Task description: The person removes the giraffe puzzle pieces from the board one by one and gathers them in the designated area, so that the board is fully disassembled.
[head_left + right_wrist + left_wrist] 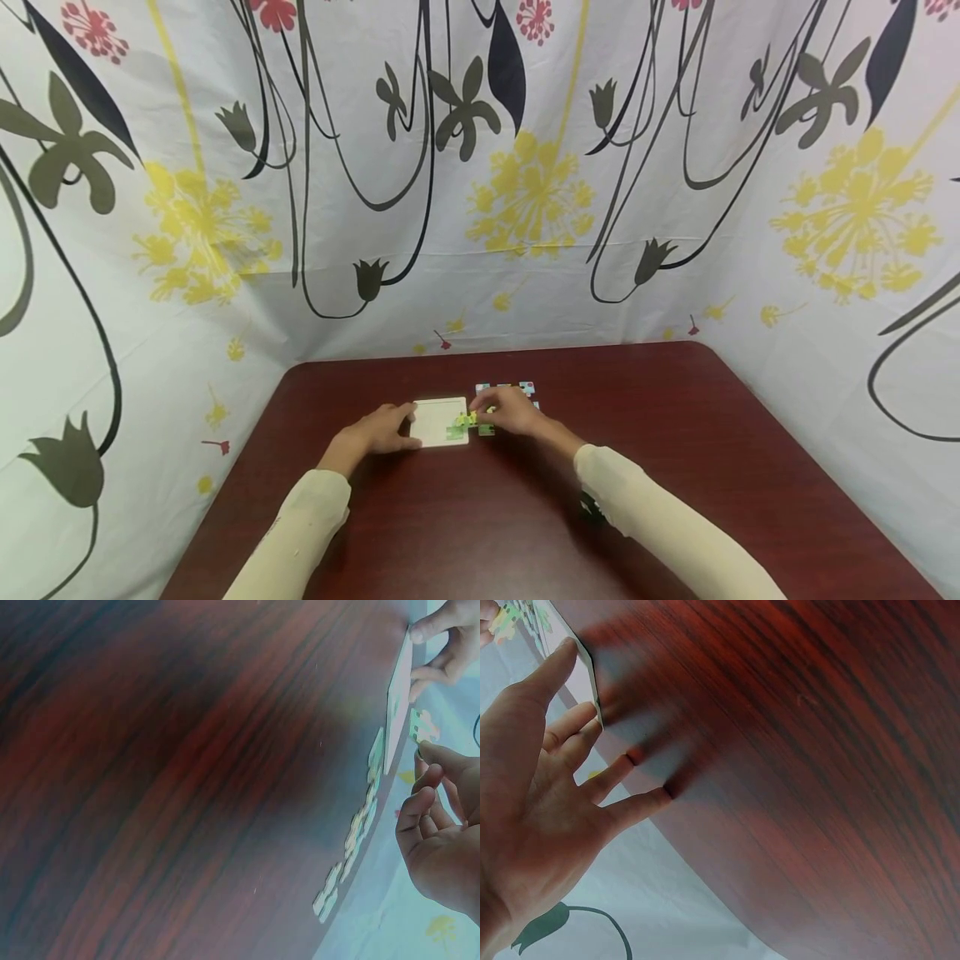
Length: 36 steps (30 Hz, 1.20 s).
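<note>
A pale, flat puzzle board (431, 423) lies on the table, with light green pieces (454, 433) at its lower right corner. My left hand (381, 429) rests at the board's left side, thumb and fingers spread along the edge. In the left wrist view, the thumb, index and middle fingertips touch that edge. Between thumb and fingertip, my right hand (512, 410) pinches a green and yellow puzzle piece (415, 726) at the board's right side. The right wrist view shows this piece raised and tilted beside the board.
Several loose puzzle pieces (351, 836) lie on the table right of the board, partly hidden behind the right hand in the head view. The dark red wooden table (465, 517) meets a white floral cloth (450, 300) at its back and sides.
</note>
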Each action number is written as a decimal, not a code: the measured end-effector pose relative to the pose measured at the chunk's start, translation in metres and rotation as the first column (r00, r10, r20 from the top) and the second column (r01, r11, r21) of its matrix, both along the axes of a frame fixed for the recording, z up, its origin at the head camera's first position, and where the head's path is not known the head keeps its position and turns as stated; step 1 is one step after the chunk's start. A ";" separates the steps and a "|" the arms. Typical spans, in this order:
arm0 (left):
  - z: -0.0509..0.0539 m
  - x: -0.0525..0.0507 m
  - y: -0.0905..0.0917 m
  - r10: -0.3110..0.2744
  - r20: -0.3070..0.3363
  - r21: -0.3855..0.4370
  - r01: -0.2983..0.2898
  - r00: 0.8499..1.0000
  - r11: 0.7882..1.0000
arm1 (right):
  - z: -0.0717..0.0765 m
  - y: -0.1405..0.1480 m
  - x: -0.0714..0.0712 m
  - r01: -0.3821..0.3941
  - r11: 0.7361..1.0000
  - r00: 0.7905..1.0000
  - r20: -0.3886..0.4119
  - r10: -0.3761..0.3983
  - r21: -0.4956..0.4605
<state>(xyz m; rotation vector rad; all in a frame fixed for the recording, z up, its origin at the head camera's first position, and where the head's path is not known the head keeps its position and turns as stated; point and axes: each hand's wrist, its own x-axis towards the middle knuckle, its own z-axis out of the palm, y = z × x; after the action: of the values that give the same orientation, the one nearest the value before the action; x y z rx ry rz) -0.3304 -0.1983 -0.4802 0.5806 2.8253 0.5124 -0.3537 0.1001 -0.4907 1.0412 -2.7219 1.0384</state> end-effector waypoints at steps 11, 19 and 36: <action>0.002 0.000 0.000 -0.003 -0.004 -0.002 0.003 1.000 1.000 | 0.001 0.019 -0.001 -0.013 1.000 1.000 -0.017 0.013 -0.015; 0.001 0.000 0.000 -0.005 -0.006 -0.005 0.005 1.000 1.000 | 0.003 0.035 0.001 0.045 0.999 0.999 -0.022 -0.045 0.015; 0.000 0.001 0.000 0.005 -0.005 0.007 -0.005 1.000 1.000 | -0.006 0.063 0.007 0.068 0.997 0.998 -0.014 -0.068 0.029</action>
<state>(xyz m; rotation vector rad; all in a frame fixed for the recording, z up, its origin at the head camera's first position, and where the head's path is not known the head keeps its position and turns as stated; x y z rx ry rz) -0.3296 -0.1978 -0.4798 0.5773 2.8309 0.5227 -0.3470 0.1635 -0.4970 0.9484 -2.7492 0.9814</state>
